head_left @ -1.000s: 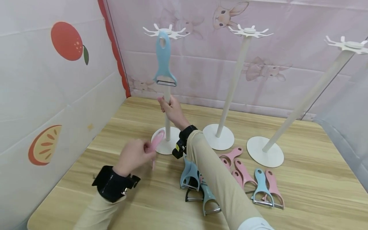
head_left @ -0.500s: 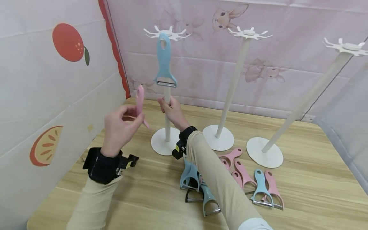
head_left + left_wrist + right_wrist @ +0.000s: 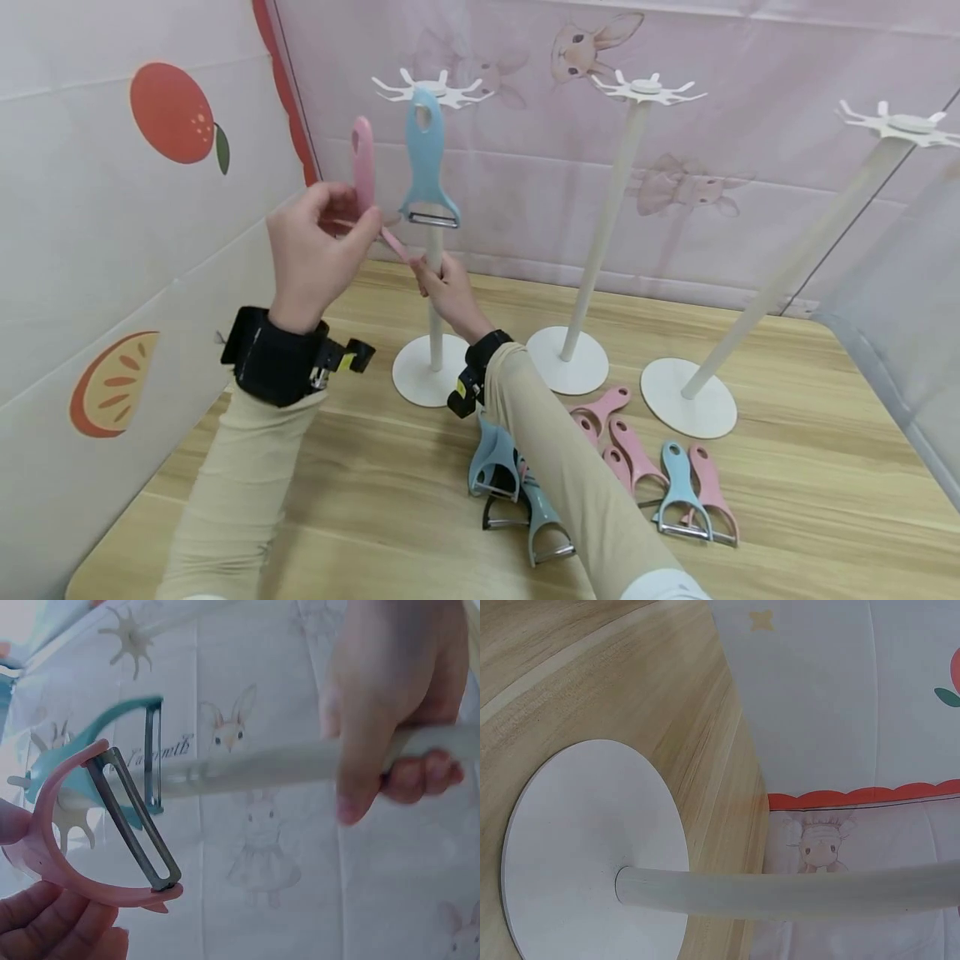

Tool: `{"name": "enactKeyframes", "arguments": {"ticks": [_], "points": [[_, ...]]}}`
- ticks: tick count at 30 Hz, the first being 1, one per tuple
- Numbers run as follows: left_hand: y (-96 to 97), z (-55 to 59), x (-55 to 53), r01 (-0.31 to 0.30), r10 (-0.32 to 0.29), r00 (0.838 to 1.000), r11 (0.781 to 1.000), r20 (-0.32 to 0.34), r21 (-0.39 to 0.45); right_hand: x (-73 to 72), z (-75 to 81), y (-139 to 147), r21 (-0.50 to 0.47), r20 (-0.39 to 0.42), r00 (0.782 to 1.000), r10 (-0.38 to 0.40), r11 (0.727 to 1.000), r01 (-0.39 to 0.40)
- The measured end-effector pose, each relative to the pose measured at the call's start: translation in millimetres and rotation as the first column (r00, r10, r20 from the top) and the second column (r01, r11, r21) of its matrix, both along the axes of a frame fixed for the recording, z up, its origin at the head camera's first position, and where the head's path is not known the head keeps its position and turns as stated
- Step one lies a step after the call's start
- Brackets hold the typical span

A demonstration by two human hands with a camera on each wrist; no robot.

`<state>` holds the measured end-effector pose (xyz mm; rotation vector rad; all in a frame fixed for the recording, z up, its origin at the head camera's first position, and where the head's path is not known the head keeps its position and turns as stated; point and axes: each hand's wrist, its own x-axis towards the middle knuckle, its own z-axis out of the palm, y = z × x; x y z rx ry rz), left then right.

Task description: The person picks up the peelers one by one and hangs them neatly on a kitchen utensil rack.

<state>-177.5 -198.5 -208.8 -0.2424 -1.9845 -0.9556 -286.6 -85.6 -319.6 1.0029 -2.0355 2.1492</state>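
On the wood-grain table (image 3: 390, 517), white stands (image 3: 435, 246) rise before pink rabbit-print cloth (image 3: 517, 187).

You have three stands (image 3: 608, 217) on the surface (image 3: 390, 517), centre to right of frame, peelers (image 3: 681, 479) lying before them.

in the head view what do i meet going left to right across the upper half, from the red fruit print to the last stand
Red fruit print → pink peeler in the left grip → blue peeler hanging on the left stand → middle stand → right stand
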Motion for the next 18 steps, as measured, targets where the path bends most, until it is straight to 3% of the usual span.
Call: {"name": "enactKeyframes", "arguments": {"ticks": [3, 8, 18], "points": [[1.0, 10.0, -6.6, -0.023, 0.022, 0.999, 1.000, -0.024, -0.013, 0.1, -0.3, 1, 0.005, -0.004, 1.000, 0.002, 1.000, -0.002], [5.0, 19.6, -13.2, -0.023, 0.023, 1.000, 1.000, -0.007, 0.011, 0.9, -0.2, 1, 0.012, -0.005, 1.000, 0.000, 1.000, 0.000], [12.0, 25.6, -21.6, 0.003, -0.004, 0.998, 1.000, 0.063, 0.011, 0.7, 0.9, 0, 0.010, -0.003, 1.000, -0.003, 1.000, 0.003]]}}
